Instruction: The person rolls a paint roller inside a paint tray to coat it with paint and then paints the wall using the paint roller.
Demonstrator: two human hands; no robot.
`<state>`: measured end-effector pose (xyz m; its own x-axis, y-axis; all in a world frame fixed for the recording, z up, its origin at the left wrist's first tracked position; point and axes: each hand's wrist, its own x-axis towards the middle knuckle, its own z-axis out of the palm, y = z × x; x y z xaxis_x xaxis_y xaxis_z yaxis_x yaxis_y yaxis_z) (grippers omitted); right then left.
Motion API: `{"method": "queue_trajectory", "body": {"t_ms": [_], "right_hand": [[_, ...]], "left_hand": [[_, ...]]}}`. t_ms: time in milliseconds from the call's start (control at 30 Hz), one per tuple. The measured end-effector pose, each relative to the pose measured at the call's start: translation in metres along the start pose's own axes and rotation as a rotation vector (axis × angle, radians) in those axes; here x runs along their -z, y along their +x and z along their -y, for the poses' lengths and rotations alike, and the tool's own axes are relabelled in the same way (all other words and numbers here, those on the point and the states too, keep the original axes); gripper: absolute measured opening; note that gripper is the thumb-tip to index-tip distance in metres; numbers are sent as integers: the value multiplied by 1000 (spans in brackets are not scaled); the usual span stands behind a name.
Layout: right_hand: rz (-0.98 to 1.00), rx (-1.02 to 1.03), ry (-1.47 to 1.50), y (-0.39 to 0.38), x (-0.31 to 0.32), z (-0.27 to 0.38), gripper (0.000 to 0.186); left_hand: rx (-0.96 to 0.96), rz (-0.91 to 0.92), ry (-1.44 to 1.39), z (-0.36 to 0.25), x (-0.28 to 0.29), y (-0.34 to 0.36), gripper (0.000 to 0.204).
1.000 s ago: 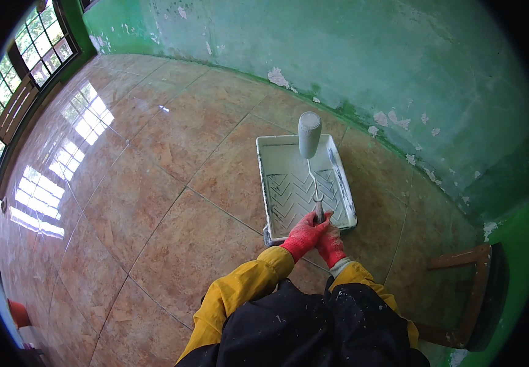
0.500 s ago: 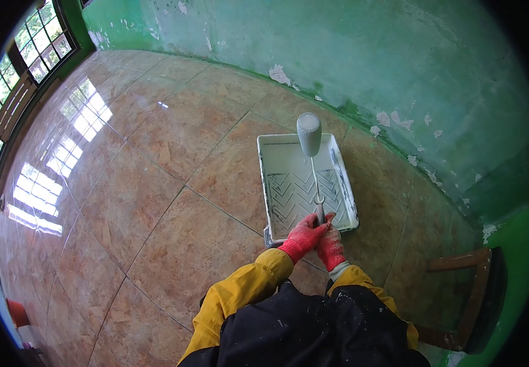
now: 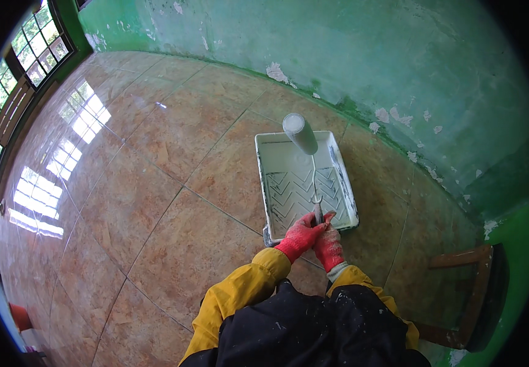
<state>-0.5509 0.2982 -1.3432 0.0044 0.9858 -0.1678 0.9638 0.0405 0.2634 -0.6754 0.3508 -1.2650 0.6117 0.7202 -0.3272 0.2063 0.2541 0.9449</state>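
- My left hand (image 3: 301, 235) and right hand (image 3: 328, 244) wrap the paint roller (image 3: 301, 134) handle, so the grip is hidden.
- The wooden stool (image 3: 466, 293) at my right runs into the dark rim.
- The near corner of the paint tray (image 3: 276, 183) is behind my left hand.

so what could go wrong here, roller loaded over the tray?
1. The white paint roller sits at the far end of the grey plastic paint tray; lifted carelessly, it could drip onto the glossy brown floor tiles.
2. Both red-gloved hands, left hand and right hand, grip the thin handle low; pressing hard might shift the tray on the slick tiles.
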Motion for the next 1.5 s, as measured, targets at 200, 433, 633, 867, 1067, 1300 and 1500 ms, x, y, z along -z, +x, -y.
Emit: {"method": "queue_trajectory", "body": {"t_ms": [200,433,633,867,1067,1300,1500], "right_hand": [[-217,-278,1654,1,-23,4,56],[-266,-244,1238,-16,6,-1,54],[72,-564,1404,-27,68,4,46],[121,-459,1128,-40,48,-5,49],[136,-742,1780,-47,73,5,38],[81,-729,1878,-48,67,8,39],[68,-650,1680,-47,36,3,42]], "left_hand": [[4,10,-5,15,-4,9,48],[-39,35,-105,5,-8,2,47],[17,-30,-117,2,-5,-6,48],[-22,-54,-73,-9,-16,-17,54],[-1,-38,-92,18,-21,-6,56],[-46,-13,-160,27,-24,-2,52],[-38,15,-122,17,-20,-6,52]]}}
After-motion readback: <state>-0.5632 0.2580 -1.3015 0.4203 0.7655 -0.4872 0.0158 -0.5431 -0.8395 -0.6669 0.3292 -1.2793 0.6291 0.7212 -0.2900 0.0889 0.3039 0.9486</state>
